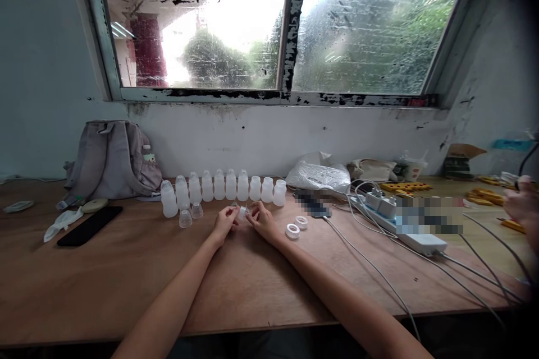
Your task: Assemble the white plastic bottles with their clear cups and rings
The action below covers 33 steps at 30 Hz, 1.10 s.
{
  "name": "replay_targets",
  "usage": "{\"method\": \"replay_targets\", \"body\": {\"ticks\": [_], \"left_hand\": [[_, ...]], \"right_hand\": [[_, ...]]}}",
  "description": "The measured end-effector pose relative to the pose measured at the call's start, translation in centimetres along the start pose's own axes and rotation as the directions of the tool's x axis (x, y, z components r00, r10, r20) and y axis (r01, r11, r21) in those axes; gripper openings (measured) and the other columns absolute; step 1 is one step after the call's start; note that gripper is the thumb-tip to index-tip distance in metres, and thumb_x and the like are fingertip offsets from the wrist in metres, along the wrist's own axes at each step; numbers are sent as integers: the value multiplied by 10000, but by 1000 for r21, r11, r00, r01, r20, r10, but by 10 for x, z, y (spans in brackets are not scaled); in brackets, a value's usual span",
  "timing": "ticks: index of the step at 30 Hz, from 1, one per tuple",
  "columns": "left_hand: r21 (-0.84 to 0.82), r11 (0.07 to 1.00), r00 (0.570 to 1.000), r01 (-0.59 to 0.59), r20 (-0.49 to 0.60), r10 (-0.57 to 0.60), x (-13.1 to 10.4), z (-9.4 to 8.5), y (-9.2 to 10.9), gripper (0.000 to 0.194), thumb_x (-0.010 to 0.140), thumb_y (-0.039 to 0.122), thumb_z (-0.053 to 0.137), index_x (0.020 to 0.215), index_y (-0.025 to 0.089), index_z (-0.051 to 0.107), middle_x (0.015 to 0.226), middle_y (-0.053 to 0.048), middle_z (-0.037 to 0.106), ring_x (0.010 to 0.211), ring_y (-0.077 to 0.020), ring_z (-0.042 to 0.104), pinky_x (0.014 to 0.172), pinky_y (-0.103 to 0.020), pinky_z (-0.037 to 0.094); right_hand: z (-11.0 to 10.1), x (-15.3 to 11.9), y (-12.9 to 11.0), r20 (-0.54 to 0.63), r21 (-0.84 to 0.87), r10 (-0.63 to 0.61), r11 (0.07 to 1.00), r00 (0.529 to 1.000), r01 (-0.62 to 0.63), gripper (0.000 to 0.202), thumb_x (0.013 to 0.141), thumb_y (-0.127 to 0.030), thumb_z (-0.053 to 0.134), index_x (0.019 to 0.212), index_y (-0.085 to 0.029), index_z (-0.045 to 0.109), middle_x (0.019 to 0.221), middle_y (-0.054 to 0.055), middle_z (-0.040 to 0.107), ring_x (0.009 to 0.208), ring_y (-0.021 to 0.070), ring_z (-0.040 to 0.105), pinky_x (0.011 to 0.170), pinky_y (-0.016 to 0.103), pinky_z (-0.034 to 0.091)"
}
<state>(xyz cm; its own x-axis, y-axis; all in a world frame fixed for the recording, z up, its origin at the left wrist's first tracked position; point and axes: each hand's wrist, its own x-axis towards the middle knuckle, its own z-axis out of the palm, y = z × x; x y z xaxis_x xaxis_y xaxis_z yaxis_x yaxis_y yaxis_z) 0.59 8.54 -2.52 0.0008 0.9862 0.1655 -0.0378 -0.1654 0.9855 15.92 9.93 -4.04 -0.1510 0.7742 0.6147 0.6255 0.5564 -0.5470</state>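
My left hand (226, 224) and my right hand (264, 221) meet over the middle of the table, fingers closed on a small white bottle collar (242, 212). A clear piece shows at its edge, too small to make out fully. Behind them stands a row of frosted baby bottles (219, 186); those on the left wear clear domed caps, while the three at the right end have open necks. Two loose clear caps (185, 218) sit left of my left hand. Two white collars (292, 230) lie flat to the right of my right hand.
A grey backpack (110, 162), a black phone (90, 226) and a white wrapper (62, 224) are on the left. On the right lie a silver bag (319, 173), a power strip (421, 242) and trailing cables. Another person's hand (522, 202) is at the far right.
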Motion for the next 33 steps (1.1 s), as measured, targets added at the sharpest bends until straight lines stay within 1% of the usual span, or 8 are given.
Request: {"method": "replay_targets", "body": {"ticks": [7,13,16,20,23,26,30,33], "left_hand": [[-140,987,974,85,-197,-112,12,-17,-4,429,621,560,531,721,143,517,689,-5,548,412,-61,495,342,-159,313],[-232,968,963,99,-224,-152,13,-18,-5,384,611,522,558,712,156,502,663,22,520,400,-58,489,345,-165,318],[-270,958,955,93,-249,-163,13,-18,-6,365,635,522,530,671,163,471,593,52,462,356,-43,431,333,-165,307],[-307,948,947,79,-274,-168,14,-17,-6,373,655,534,496,623,171,415,522,80,378,324,-30,358,316,-160,278],[-326,943,947,70,-275,-165,14,-16,-6,381,642,541,509,633,171,416,524,80,378,326,-30,359,316,-161,278],[-354,933,952,71,-256,-169,13,-14,-5,388,630,545,521,654,170,425,532,76,397,330,-31,368,325,-166,295],[-369,926,967,76,-200,-159,9,-9,-4,403,622,553,532,682,166,441,548,69,419,342,-33,386,331,-166,300],[-350,934,974,77,-173,-145,6,-7,-2,414,622,561,534,714,163,462,551,66,427,345,-35,387,338,-170,304]], "right_hand": [[-14,60,18,-70,-181,121,975,990,-132,559,695,-129,439,1236,-192,314,836,55,566,682,167,528,644,271,377],[-26,92,10,-41,-275,213,937,976,-216,289,701,-149,514,989,-170,510,843,89,535,705,184,517,623,273,355],[-33,86,-2,-58,-285,188,938,980,-197,100,715,-205,524,809,-174,535,888,85,499,730,172,499,643,272,358],[-47,66,-21,-39,-238,85,967,996,-92,74,683,-212,544,739,-181,508,775,43,514,720,170,495,656,270,376],[-48,43,-26,-83,-106,1,994,997,-10,233,681,-238,544,891,-174,466,829,54,539,759,185,520,670,285,397],[-37,17,-22,-80,1,30,1000,996,-30,514,667,-310,571,1099,-161,337,919,71,541,811,199,537,701,311,416],[-16,-10,-17,106,46,12,999,994,-17,538,665,-317,567,1123,-160,332,942,71,548,838,202,551,710,311,441],[-8,-17,-22,139,5,-64,998,988,64,486,665,-284,570,1112,-185,406,994,74,539,907,211,531,780,317,422]]}}
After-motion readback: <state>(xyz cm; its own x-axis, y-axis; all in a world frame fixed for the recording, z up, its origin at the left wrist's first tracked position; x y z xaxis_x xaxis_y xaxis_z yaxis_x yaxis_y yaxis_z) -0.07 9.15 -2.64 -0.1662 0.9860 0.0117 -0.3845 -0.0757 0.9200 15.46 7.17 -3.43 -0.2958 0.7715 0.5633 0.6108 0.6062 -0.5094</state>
